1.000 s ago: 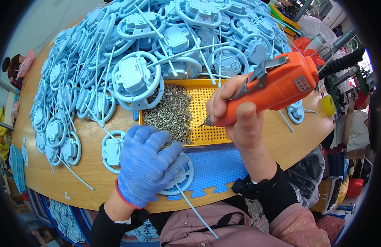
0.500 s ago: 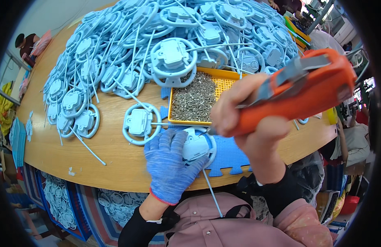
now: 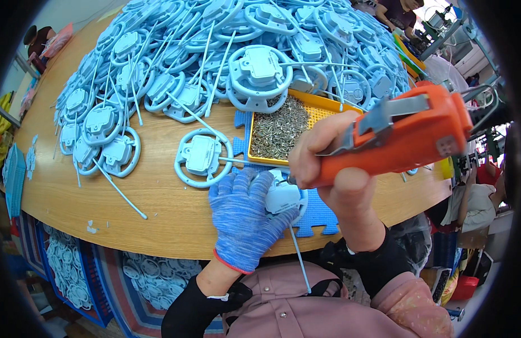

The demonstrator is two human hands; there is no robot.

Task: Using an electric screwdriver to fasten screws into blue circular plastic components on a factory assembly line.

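My left hand (image 3: 242, 217), in a blue knitted glove, holds down a light blue wheel-shaped plastic part (image 3: 285, 198), thumb on its lower edge and fingers along its left side. A thin rod points from that part toward me. Bare and closed, my right hand (image 3: 339, 169) grips an orange electric screwdriver (image 3: 393, 135) with a grey lever. Its bit meets the upper part of the wheel's central housing; the exact contact is partly hidden. Under the part lies a blue foam mat (image 3: 319, 214). Another wheel-shaped part (image 3: 203, 155) lies left of the mat, its rod reaching right.
A yellow tray (image 3: 322, 104) of small metal screws (image 3: 278, 129) stands just beyond my hands. Behind it rises a large pile of the same blue parts (image 3: 176, 56). Crates of more parts (image 3: 72, 270) are below the table's front edge. Other people (image 3: 395, 14) are farther back.
The screwdriver bit has shifted from the upper right of the wheel part's housing toward its upper left. My left hand still holds the part. The whole view has moved slightly.
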